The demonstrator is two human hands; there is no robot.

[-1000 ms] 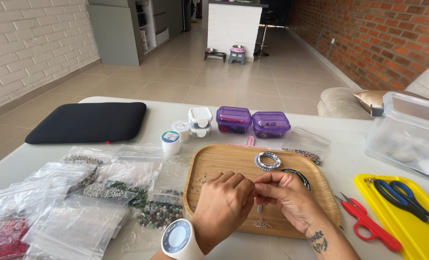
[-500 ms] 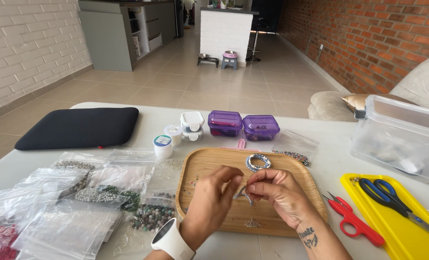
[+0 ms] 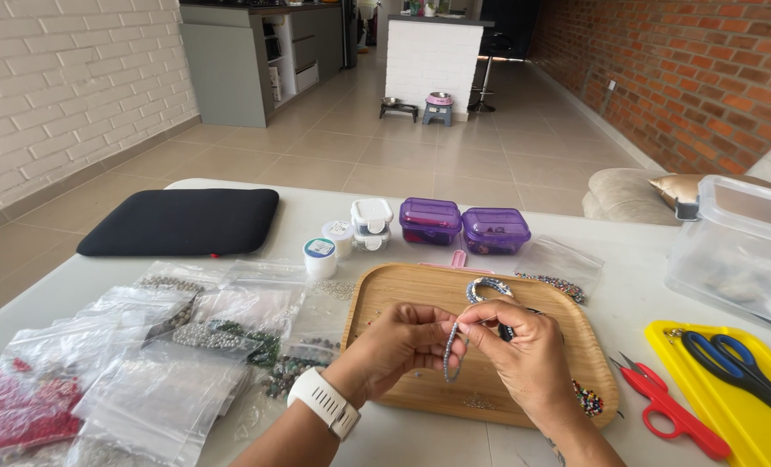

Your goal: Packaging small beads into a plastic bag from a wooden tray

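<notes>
A short strand of small grey-blue beads (image 3: 449, 355) hangs as a narrow loop above the middle of the wooden tray (image 3: 385, 285), nearer its front edge. Its top is pinched between the fingertips of the left hand (image 3: 400, 344) and the right hand (image 3: 524, 350); the lower end dangles free.

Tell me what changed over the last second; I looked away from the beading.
Both hands rose off the wooden tray; the left hand and right hand now hold a grey bead strand hanging between them. Bags, boxes and scissors stayed put.
</notes>
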